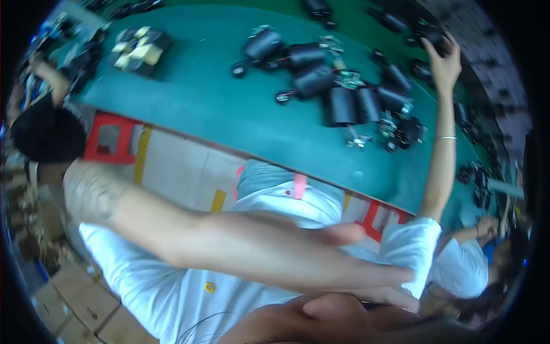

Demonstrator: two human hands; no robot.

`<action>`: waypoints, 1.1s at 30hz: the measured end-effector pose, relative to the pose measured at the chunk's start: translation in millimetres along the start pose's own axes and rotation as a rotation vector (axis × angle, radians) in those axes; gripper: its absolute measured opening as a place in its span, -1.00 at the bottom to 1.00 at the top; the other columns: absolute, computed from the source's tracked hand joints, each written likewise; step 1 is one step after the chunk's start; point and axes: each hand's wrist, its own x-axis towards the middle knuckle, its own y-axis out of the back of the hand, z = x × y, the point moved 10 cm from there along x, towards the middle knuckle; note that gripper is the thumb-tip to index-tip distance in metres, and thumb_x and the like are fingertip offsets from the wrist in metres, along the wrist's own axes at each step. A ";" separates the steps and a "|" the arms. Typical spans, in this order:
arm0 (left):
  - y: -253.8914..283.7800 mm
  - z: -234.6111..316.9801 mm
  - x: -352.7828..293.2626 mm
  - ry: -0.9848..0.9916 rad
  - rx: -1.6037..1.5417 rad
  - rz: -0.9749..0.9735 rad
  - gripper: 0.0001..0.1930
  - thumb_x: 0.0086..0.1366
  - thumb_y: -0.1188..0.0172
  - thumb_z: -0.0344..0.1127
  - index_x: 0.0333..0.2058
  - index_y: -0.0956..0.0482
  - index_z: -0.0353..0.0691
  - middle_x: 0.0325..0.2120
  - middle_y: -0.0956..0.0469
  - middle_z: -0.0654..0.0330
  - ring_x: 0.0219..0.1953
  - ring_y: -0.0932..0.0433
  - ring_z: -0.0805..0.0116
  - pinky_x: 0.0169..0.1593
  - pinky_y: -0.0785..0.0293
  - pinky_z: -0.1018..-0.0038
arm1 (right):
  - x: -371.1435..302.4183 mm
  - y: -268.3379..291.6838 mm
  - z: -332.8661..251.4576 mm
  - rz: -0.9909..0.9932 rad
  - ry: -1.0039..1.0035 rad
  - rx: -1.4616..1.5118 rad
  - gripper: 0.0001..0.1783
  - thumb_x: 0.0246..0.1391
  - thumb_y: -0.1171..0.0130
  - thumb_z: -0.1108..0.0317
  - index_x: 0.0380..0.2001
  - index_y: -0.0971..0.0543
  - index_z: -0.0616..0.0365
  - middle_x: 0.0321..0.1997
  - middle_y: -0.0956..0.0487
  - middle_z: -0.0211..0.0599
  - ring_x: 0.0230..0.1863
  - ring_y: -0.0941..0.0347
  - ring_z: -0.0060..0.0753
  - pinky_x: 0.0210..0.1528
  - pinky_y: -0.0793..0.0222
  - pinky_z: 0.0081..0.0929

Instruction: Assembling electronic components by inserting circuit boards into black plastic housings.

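Observation:
My right hand [447, 63] reaches to the far right of the green table, fingers curled round a dark black part [431, 39]; its exact kind is hard to make out. My left arm crosses in front of my chest. The left hand [372, 275] is blurred, thumb apart and fingers stretched out, with nothing visible in it. Several black cylindrical housings [312, 80] lie in a loose group on the table, left of my right forearm. Small green circuit boards [348, 78] and wired round black pieces [284, 96] are attached to or lie among them.
A bundle of black and pale-yellow blocks [140, 50] sits on the green table [200, 97] at the left. More black parts [395, 20] line the far side. Red stools [112, 137] stand below the near edge. Other people work at both sides, one in a white shirt [461, 266].

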 end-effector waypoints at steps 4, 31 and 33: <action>-33.0 6.6 9.3 -0.015 0.027 0.202 -0.33 0.23 0.02 -0.31 0.35 -0.11 0.12 0.36 -0.08 0.10 0.42 0.05 0.18 0.43 0.02 0.16 | -73.0 41.9 -64.7 -0.007 -0.010 0.189 -0.28 -0.23 -0.50 0.32 0.08 -0.46 0.12 0.00 -0.58 -0.22 -0.02 -0.52 -0.26 0.14 -0.35 -0.35; -138.0 124.9 45.2 1.008 -2.758 0.955 -0.23 -0.22 -0.40 -0.47 0.06 -0.27 -0.24 -0.06 -0.51 -0.03 -0.18 -0.55 0.25 -0.01 -0.48 0.36 | -279.5 -4.3 -174.7 -0.440 -0.749 1.544 -0.73 0.01 -0.12 0.65 -0.16 -0.58 0.30 -0.14 -0.58 -0.09 -0.16 -0.51 -0.30 -0.04 -0.44 -0.49; -138.9 128.4 44.7 1.043 -2.818 1.011 -0.22 -0.24 -0.41 -0.47 0.05 -0.27 -0.24 -0.06 -0.51 -0.04 -0.17 -0.54 0.25 0.00 -0.47 0.35 | -278.2 -2.8 -170.9 -0.312 -0.702 1.676 -0.72 -0.03 -0.11 0.69 -0.20 -0.59 0.30 -0.18 -0.59 -0.09 -0.24 -0.52 -0.32 -0.11 -0.46 -0.50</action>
